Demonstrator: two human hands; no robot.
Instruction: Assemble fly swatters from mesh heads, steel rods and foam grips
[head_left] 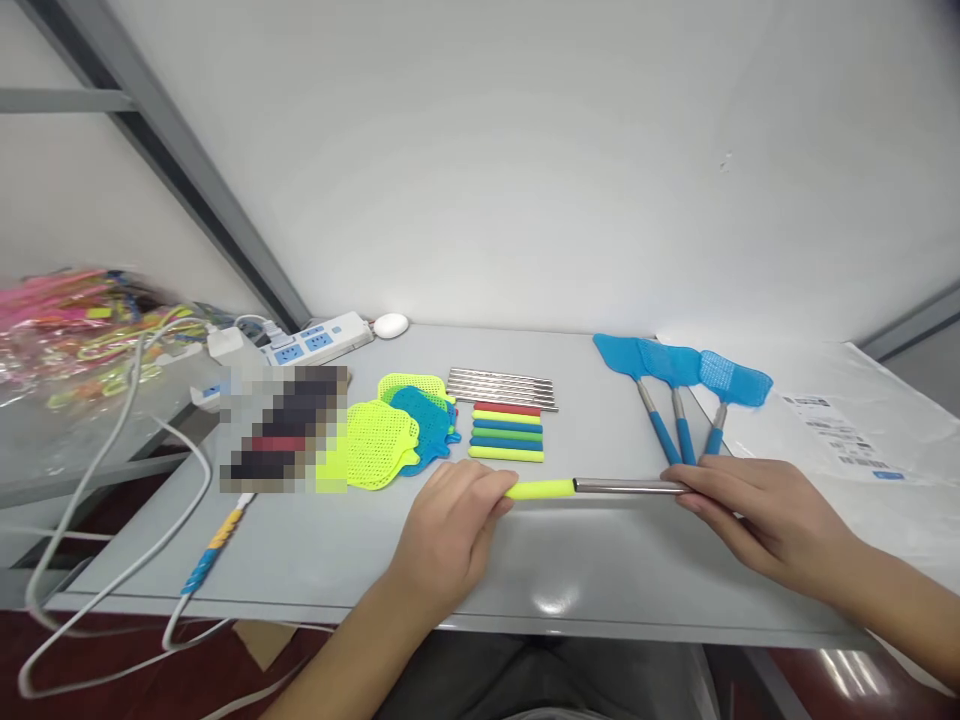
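Yellow sleeve (541, 490) and metal tube (628, 487) held in line

Above the near part of the table (600, 570), the left hand (450, 525) has its thumb and fingers closed on the left end of the yellow sleeve. The right hand (772, 515) pinches the right end of the metal tube between thumb and fingers. The sleeve sticks out to the right of the left fingertips and the tube to the left of the right ones, so the 2 pieces meet between the hands. Whether the tube's tip sits inside the dark mouth of the sleeve, I cannot tell.

The sleeve looks light, soft and a little grippy; it is best held close behind its mouth, where it would bend least. The tube looks light but stiff, smooth and probably slippery, so a firm pinch well back from the joint should suit it. Neither seems fragile.

Farther off, at the middle, lie 6 coloured sleeves (506, 433) in a row, with mesh swatter heads (380, 445) piled to their left. Beyond the right hand, 3 blue swatters (670, 362) fan out. Just past the coloured sleeves is a row of metal tubes (501, 388); at far left stands a power strip (319, 340).
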